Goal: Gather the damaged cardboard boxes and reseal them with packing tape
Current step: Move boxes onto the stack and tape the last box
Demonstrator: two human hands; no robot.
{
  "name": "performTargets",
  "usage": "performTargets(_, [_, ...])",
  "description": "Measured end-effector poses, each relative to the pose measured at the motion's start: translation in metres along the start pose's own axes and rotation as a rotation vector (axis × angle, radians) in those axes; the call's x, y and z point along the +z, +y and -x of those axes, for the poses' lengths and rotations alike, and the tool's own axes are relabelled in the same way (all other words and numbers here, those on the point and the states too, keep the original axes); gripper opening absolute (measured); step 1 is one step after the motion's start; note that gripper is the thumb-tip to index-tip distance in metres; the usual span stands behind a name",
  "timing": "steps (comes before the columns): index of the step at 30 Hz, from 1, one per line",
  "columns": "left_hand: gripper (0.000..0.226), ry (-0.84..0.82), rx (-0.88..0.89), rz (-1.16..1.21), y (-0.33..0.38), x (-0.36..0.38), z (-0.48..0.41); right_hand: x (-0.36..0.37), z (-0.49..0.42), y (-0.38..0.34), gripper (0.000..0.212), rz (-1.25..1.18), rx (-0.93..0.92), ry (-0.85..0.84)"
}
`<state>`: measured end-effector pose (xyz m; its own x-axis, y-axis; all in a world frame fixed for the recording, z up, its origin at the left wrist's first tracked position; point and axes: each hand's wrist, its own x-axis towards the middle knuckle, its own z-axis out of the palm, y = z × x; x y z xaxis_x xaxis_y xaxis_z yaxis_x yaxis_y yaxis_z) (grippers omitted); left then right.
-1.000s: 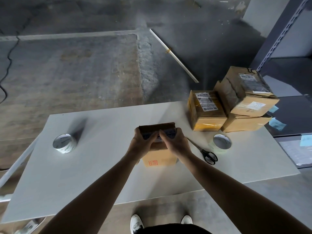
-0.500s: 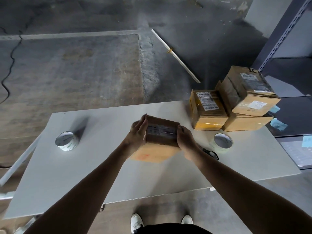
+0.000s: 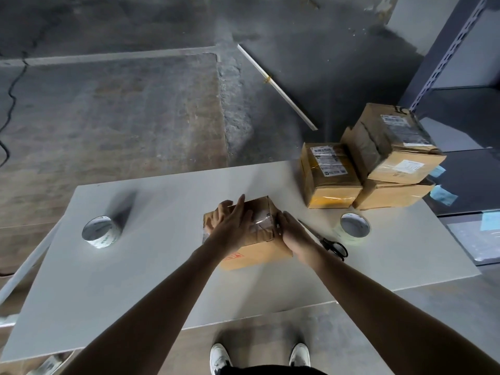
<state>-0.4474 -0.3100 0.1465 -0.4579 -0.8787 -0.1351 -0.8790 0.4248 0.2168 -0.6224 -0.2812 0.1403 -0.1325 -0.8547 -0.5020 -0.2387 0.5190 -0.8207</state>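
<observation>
Left hand (image 3: pixel 232 226) lies flat, fingers straight, atop the cardboard box (image 3: pixel 257 254); right hand (image 3: pixel 293 235) presses flat against its right side. Scissors (image 3: pixel 333 246) lie just beside.

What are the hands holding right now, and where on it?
The small cardboard box on the table: left hand lies flat across its top, right hand presses against its right end.
</observation>
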Motion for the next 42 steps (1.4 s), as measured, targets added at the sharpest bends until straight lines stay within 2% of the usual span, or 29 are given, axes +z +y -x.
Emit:
performTargets(3, [0.066,-0.052,-0.377,0.238,-0.013,0.019,-0.005,-0.006,-0.006,0.014,0.071,-0.038,0.003,-0.064])
performTargets(6, [0.081,-0.068,-0.534,0.402,-0.018,0.021,0.0,-0.01,0.02,-0.005,0.063,-0.034,0.046,-0.098])
performTargets(10, [0.098,-0.008,-0.56,0.683,-0.012,0.019,0.008,-0.004,0.016,-0.001,0.079,0.081,-0.01,-0.05])
performTargets(14, [0.124,0.003,-0.609,0.692,-0.005,0.019,0.011,0.013,0.009,0.009,0.09,0.25,-0.038,0.066])
performTargets(17, [0.132,0.016,-0.611,0.621,-0.002,0.025,0.015,0.018,0.005,0.016,0.084,0.294,-0.075,0.117])
performTargets(21, [0.124,0.066,-0.648,0.674,-0.005,0.028,0.011,0.02,0.003,0.016,0.073,0.329,-0.047,0.203])
performTargets(25, [0.108,0.105,-0.675,0.835,-0.011,0.028,0.009,0.021,0.002,0.014,0.064,0.35,-0.033,0.208])
performTargets(32, [0.059,0.144,-0.662,1.11,-0.032,0.03,0.014,0.012,-0.002,0.017,0.04,0.292,-0.054,0.204])
performTargets(37, [0.057,0.073,-0.602,1.026,-0.042,0.027,0.018,0.007,-0.003,0.019,0.038,0.324,-0.076,0.172])
performTargets(42, [0.057,-0.019,-0.559,1.028,-0.039,0.02,0.025,0.007,0.001,0.016,0.053,0.28,-0.032,0.126])
